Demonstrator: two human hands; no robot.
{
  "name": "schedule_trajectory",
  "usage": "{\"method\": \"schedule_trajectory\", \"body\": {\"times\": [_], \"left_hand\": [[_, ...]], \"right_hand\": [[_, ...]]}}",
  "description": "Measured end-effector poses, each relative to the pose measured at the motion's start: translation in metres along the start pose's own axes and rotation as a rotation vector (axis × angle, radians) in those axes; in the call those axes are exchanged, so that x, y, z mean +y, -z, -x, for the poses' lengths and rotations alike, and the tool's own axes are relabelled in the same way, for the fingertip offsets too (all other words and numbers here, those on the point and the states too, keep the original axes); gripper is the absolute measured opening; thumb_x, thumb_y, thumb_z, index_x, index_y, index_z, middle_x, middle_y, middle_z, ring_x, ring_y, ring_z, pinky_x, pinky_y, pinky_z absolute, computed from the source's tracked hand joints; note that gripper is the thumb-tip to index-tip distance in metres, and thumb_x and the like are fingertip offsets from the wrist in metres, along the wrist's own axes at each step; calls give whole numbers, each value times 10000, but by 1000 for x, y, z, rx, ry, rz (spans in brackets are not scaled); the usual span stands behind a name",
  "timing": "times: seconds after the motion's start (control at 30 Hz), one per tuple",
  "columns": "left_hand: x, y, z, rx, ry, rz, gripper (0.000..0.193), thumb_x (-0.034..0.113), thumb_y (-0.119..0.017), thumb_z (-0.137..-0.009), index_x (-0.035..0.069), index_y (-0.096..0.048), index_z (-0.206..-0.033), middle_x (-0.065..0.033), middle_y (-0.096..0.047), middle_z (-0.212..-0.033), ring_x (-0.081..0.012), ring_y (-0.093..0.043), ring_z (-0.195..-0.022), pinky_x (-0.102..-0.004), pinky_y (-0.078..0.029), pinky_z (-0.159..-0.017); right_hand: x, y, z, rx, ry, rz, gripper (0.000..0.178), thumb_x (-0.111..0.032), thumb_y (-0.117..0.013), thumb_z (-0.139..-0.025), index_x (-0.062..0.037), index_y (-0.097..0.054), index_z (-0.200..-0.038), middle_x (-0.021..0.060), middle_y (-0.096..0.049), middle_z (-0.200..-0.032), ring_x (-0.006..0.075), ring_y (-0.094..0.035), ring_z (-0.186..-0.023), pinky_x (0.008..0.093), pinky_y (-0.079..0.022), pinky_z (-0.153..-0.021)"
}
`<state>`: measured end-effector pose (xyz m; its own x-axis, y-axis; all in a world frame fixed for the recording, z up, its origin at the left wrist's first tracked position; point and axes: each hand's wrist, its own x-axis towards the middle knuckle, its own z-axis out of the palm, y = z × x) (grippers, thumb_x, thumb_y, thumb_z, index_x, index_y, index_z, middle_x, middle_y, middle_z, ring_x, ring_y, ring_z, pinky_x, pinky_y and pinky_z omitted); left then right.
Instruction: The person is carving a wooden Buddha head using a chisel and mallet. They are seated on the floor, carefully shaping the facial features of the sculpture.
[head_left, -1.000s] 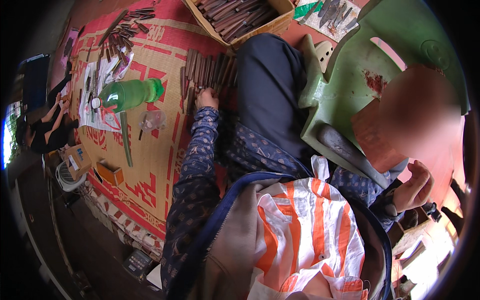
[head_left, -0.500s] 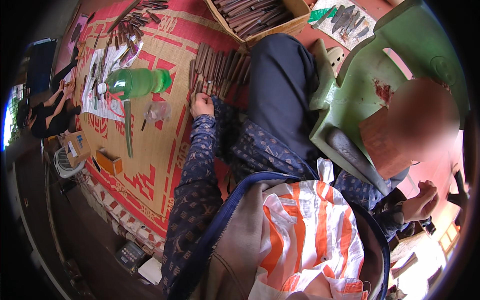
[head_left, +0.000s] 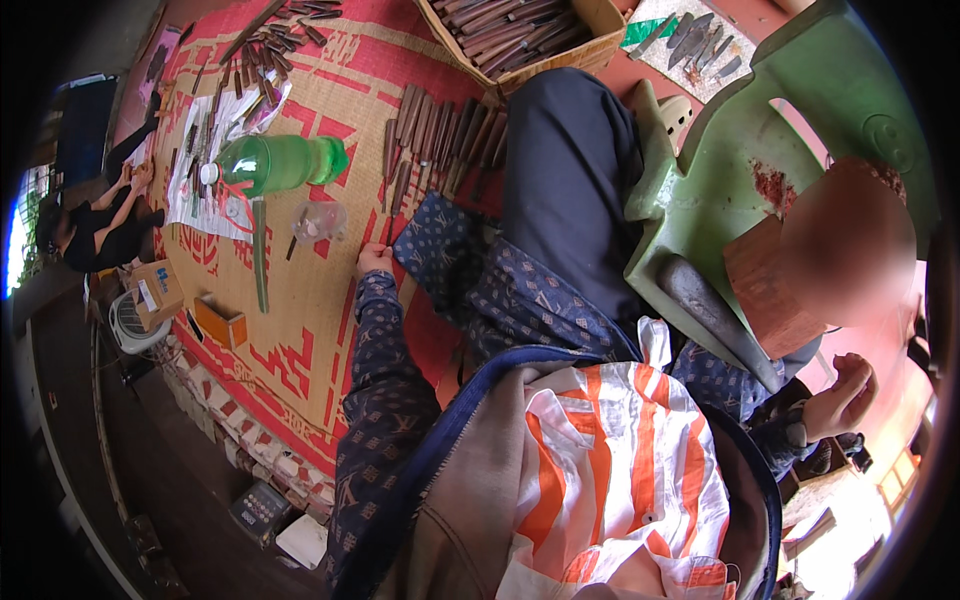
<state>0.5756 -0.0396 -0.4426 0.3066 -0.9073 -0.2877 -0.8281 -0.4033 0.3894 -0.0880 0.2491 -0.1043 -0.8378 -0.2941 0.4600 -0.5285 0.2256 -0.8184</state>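
My left hand (head_left: 375, 259) is closed at the corner of a dark blue patterned cloth flap (head_left: 432, 240), which it pinches over the red and tan mat (head_left: 290, 275). Just beyond it lies a row of slim brown wooden handles (head_left: 430, 135), one of them pointing down toward the hand. Off to the right, my right hand (head_left: 845, 395) hangs in the air with loosely bent fingers and nothing visible in them. A reddish wooden block (head_left: 755, 280) is on the green plastic chair (head_left: 690, 215) beside my leg, partly covered by a blurred patch.
A cardboard box (head_left: 565, 58) full of brown handles stands ahead. Dark blades (head_left: 690, 40) lie on a sheet to its right. Leftward on the mat are a green bottle (head_left: 270, 165), a clear cup (head_left: 320, 220) and a small orange-brown box (head_left: 220, 322). Another person (head_left: 95, 225) sits far left.
My left hand has moved back toward me and slightly left, away from the row of handles. The cloth flap has spread out with it. My right hand has barely shifted.
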Motion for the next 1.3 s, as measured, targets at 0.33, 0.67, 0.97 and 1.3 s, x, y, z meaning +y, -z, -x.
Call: {"method": "schedule_trajectory", "body": {"times": [0.33, 0.67, 0.97, 1.3], "left_hand": [[113, 15, -3, 160, 82, -181, 189, 170, -717, -725, 81, -653, -879, -178, -686, -880, -374, -670, -853, -453, -535, -779], [123, -7, -59, 101, -191, 11, 284, 100, -636, -804, 100, -707, -1079, -188, -689, -1034, -350, -673, -946, -433, -535, -828], [132, -3, -49, 15, -242, -302, 353, 65, -587, -776, 54, -694, -1112, -207, -645, -1149, -390, -631, -1038, -447, -506, -907], [119, -12, -60, 147, -407, 26, 201, 71, -687, -764, 39, -707, -962, -177, -661, -989, -343, -665, -868, -429, -532, -785]], "right_hand": [[-10, -3, 4, 5, 11, 42, 213, -137, -525, -1009, 60, -604, -990, 143, -660, -868, 183, -624, -714, 281, -527, -655], [-16, -6, 6, -5, -16, 51, 219, -147, -524, -1010, 55, -607, -987, 133, -661, -869, 178, -627, -709, 280, -528, -663], [-15, -5, 7, -1, -26, 48, 220, -154, -521, -1013, 48, -604, -988, 132, -661, -870, 172, -628, -718, 282, -530, -673], [-14, -9, 11, -11, -10, 39, 207, -137, -512, -1013, 50, -598, -989, 128, -650, -856, 170, -624, -716, 279, -527, -672]]}}
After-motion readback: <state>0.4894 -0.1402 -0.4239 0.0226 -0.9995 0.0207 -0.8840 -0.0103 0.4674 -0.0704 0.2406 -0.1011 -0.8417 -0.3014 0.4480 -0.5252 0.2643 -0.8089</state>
